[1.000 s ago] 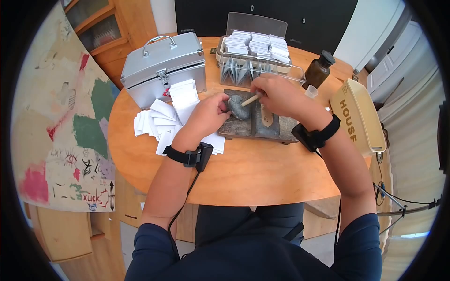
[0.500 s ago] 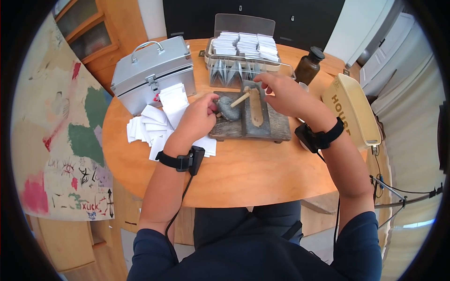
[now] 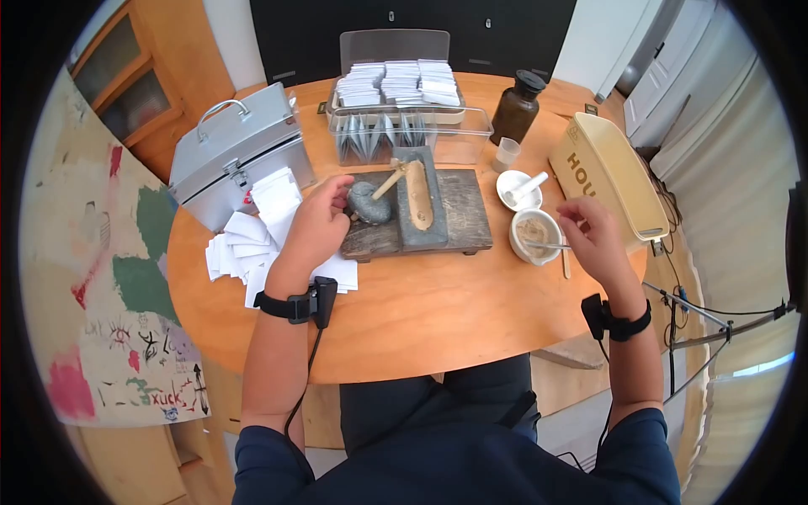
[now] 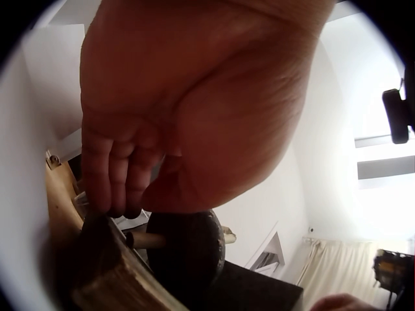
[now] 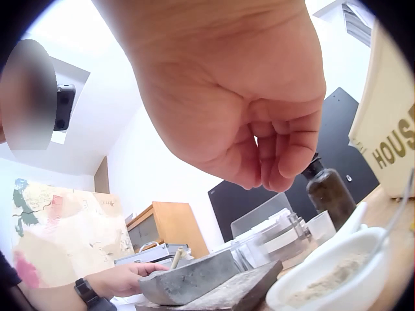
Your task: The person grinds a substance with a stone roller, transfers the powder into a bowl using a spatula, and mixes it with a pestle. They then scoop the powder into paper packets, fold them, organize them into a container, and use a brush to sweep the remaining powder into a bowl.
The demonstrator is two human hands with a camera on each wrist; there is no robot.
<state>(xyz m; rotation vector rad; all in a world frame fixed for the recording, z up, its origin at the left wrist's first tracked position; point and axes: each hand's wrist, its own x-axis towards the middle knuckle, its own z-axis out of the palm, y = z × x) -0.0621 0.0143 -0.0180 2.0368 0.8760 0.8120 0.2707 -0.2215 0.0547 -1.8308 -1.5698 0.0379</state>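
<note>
The left hand (image 3: 313,225) is beside the grey stone wheel (image 3: 370,204), its fingers loosely bent and not gripping it; contact cannot be told. A pale wooden rod (image 3: 388,183) sticks out of the wheel and leans on the long stone trough (image 3: 410,225). Both stand on a dark wooden board (image 3: 463,210). Just right of a white bowl (image 3: 515,245) of beige powder hovers the right hand (image 3: 596,240), fingers loosely bent, near the handle of a thin spoon (image 3: 545,245). The right wrist view shows that hand (image 5: 240,103) holding nothing above the bowl (image 5: 285,299).
A silver case (image 3: 244,156) and white paper packets (image 3: 240,248) lie left. Behind the board are clear boxes (image 3: 463,143) with packets. To the right stand a brown bottle (image 3: 515,109), a small cup (image 3: 506,154), a dish with a white pestle (image 3: 528,187) and a cream bin (image 3: 610,172).
The right hand has let go of the rod and moved right, to the white bowl. The left hand has stayed beside the wheel. The head view has shifted rightwards, bringing the bowl and dish into sight.
</note>
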